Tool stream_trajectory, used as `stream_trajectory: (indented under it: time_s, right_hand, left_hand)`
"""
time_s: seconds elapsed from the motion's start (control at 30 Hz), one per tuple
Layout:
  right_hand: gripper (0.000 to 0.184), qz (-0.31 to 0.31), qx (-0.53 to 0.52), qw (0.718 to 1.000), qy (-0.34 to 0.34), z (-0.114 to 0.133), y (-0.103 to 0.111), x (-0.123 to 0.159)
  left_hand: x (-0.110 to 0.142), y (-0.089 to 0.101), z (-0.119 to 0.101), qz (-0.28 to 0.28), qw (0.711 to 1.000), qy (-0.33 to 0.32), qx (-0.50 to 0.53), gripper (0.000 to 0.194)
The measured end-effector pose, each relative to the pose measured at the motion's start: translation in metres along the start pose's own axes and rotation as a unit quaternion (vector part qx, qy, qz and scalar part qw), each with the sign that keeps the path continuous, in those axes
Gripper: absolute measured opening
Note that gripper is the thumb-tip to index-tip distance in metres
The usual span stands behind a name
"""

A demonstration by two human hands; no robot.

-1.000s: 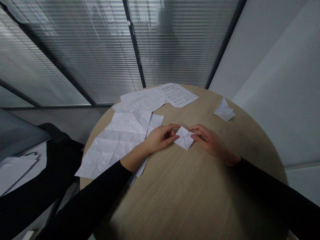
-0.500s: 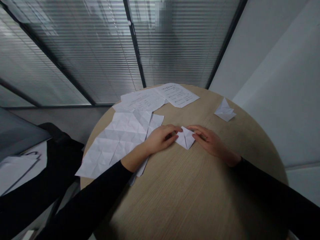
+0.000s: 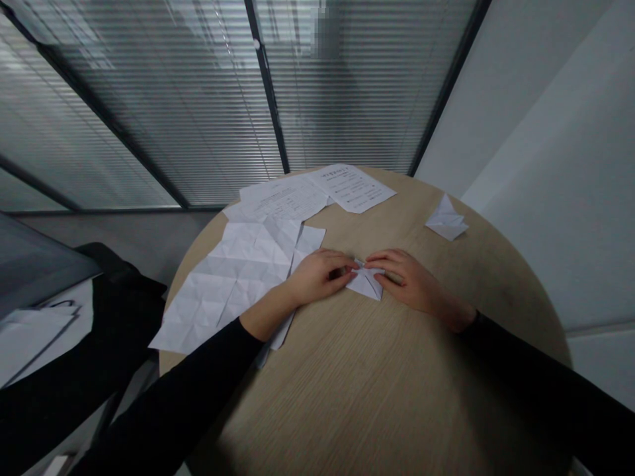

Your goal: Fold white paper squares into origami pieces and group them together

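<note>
A small folded white paper (image 3: 366,284) lies on the wooden table, with creases running across its upper part. My left hand (image 3: 322,274) pinches its left side between thumb and fingers. From the right, my right hand (image 3: 409,281) grips the paper's right and upper edge, thumb below and fingers laid over the top. Fingertips of both hands nearly meet above the paper and cover part of its upper edge.
Creased white sheets (image 3: 233,271) spread over the left of the round table (image 3: 377,396). Printed pages (image 3: 352,188) lie at its far edge. Another folded paper piece (image 3: 446,219) stands at the far right. Left of the table, papers (image 3: 40,330) rest beside something black.
My right hand has moved left over the paper's top. The paper's upper corner is now bent down under the fingers, and its outline has changed from a diamond. My left hand stays nearly in place.
</note>
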State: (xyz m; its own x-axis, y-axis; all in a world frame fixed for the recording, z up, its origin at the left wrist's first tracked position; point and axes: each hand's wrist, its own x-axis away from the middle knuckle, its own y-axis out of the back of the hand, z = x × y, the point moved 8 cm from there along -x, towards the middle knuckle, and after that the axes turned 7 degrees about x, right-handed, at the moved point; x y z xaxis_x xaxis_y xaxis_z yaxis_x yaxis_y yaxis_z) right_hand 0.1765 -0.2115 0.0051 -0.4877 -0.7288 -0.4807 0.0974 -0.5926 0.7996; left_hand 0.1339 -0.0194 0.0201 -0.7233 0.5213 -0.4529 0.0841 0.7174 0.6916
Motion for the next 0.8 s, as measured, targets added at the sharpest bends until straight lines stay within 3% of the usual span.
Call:
stream_trajectory:
  time_s: [0.23, 0.53, 0.8]
  right_hand:
    - [0.03, 0.006, 0.002, 1.0, 0.017, -0.001, -0.004, 0.002]
    - [0.026, 0.004, -0.024, 1.0, 0.007, -0.009, -0.006, 0.002]
    - [0.026, 0.0, -0.018, 1.0, -0.015, -0.003, 0.001, 0.0]
  left_hand:
    - [0.0, 0.0, -0.005, 0.028, 0.999, -0.009, -0.044, 0.022]
    - [0.001, 0.001, -0.005, 0.016, 0.999, -0.017, -0.046, 0.021]
    - [0.001, -0.001, -0.009, 0.026, 0.999, -0.015, -0.038, 0.044]
